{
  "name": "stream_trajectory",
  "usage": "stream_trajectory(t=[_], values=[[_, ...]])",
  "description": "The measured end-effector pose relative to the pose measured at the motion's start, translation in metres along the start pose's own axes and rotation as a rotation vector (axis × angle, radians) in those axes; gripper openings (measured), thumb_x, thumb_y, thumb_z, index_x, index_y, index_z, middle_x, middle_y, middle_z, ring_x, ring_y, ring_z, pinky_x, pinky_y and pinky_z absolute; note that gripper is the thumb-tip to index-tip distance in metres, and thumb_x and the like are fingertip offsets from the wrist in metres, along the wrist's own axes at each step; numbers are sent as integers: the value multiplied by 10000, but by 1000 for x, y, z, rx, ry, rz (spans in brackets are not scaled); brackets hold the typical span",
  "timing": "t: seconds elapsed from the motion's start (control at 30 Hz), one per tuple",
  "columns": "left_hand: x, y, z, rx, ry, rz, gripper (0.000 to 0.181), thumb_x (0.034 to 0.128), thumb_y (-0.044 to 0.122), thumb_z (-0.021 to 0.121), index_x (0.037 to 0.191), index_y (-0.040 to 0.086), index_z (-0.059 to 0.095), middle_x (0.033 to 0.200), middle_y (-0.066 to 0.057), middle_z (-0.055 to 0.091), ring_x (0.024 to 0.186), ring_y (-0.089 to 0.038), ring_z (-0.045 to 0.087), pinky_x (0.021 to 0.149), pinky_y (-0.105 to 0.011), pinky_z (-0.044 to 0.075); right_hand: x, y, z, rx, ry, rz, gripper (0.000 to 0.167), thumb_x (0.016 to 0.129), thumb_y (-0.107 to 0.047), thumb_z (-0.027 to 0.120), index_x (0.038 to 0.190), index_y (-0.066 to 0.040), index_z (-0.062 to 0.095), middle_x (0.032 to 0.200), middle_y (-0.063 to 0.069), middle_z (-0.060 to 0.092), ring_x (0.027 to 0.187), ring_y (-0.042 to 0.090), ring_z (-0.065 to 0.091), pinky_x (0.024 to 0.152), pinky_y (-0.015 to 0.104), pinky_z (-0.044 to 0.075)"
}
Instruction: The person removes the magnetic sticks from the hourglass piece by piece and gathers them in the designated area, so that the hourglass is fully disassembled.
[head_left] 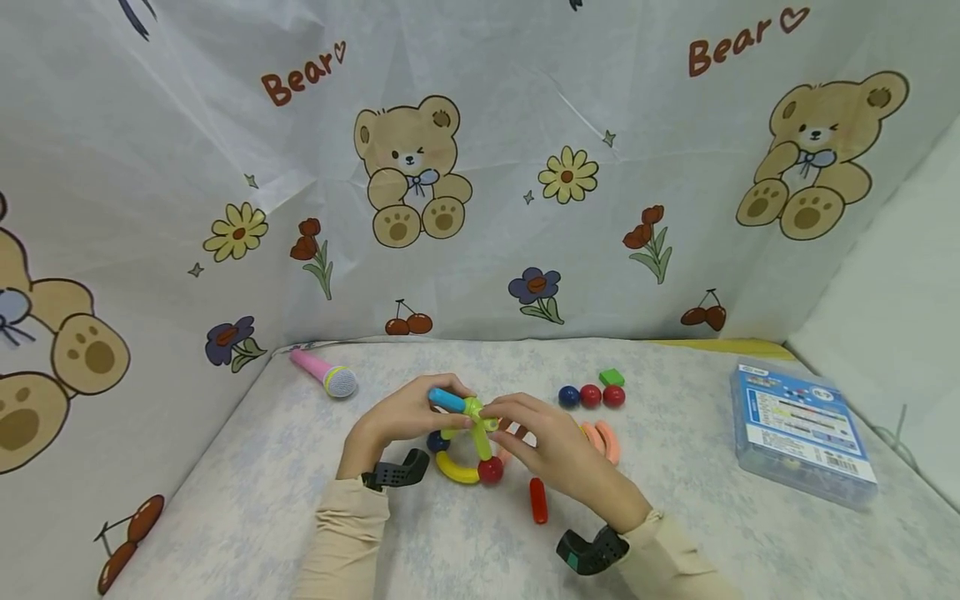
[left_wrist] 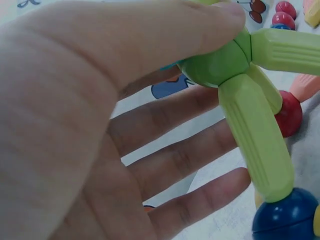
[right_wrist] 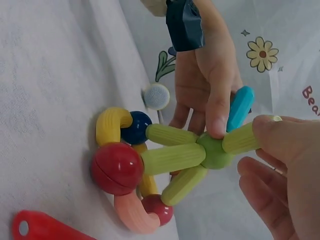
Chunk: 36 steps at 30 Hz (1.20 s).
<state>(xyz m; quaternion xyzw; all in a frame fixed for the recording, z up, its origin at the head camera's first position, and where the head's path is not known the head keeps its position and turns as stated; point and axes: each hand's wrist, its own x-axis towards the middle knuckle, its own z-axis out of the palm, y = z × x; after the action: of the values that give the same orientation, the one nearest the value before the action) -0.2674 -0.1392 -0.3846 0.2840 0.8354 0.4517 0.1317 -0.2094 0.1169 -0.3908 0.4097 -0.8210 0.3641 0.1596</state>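
Note:
A green ball (right_wrist: 216,151) joins several light green rods and a blue rod (head_left: 447,400). My left hand (head_left: 420,408) grips the ball, its thumb pressed on it in the left wrist view. My right hand (head_left: 555,442) pinches the outer light green rod (right_wrist: 242,138) between thumb and fingers. Other light green rods slope down to a blue ball (left_wrist: 286,215) and red balls (right_wrist: 117,168). Curved yellow (right_wrist: 111,129) and pink pieces (right_wrist: 136,212) link these balls in a ring at the base.
A red rod (head_left: 538,501) lies near my right wrist. Behind my right hand are a blue ball (head_left: 568,397), red balls (head_left: 591,396), a green block (head_left: 612,377) and pink curved pieces (head_left: 609,442). A toy microphone (head_left: 324,372) lies back left; a plastic box (head_left: 802,433) stands right.

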Motion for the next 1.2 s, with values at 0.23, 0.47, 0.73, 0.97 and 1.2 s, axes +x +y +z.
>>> stream_trajectory(t=[0.23, 0.47, 0.73, 0.97, 1.2], values=[[0, -1, 0, 16, -90, 27, 453, 951, 172, 762, 1383, 126, 631, 1300, -68, 676, 1076, -175, 640, 932, -363, 564, -1, 3, -4, -72, 63, 117, 305, 910, -57, 782, 1202, -113, 712, 1165, 2, 721, 930, 105, 689, 763, 264, 608], [2, 1, 3, 41, -103, 55, 437, 954, 188, 759, 1377, 135, 664, 1233, -39, 715, 998, -159, 638, 880, -322, 543, 1, 2, -2, -163, 98, 11, 383, 903, -60, 793, 1270, -113, 696, 1267, 5, 685, 1174, 171, 626, 936, 361, 586], [6, 1, 7, 34, -92, 33, 332, 947, 186, 765, 1276, 166, 721, 1198, -4, 737, 1039, -148, 676, 932, -356, 552, 5, -15, 8, -203, 43, -224, 555, 901, -73, 795, 1423, -142, 620, 1434, 56, 614, 1348, 260, 543, 1087, 444, 495], [5, 4, 8, 137, -54, -7, 240, 927, 203, 781, 1167, 196, 766, 1056, 34, 744, 878, -125, 662, 786, -320, 548, 2, -20, 12, -200, -1, -165, 510, 912, -91, 791, 1394, -175, 646, 1436, 28, 600, 1314, 214, 558, 1026, 367, 540], [5, 2, 7, 172, -6, -79, 331, 868, 320, 840, 1154, 172, 762, 1114, 7, 709, 852, -150, 632, 708, -308, 540, 2, -16, 11, -194, 52, -123, 364, 925, -122, 785, 1271, -150, 676, 1282, -25, 652, 1208, 159, 594, 947, 281, 565]])
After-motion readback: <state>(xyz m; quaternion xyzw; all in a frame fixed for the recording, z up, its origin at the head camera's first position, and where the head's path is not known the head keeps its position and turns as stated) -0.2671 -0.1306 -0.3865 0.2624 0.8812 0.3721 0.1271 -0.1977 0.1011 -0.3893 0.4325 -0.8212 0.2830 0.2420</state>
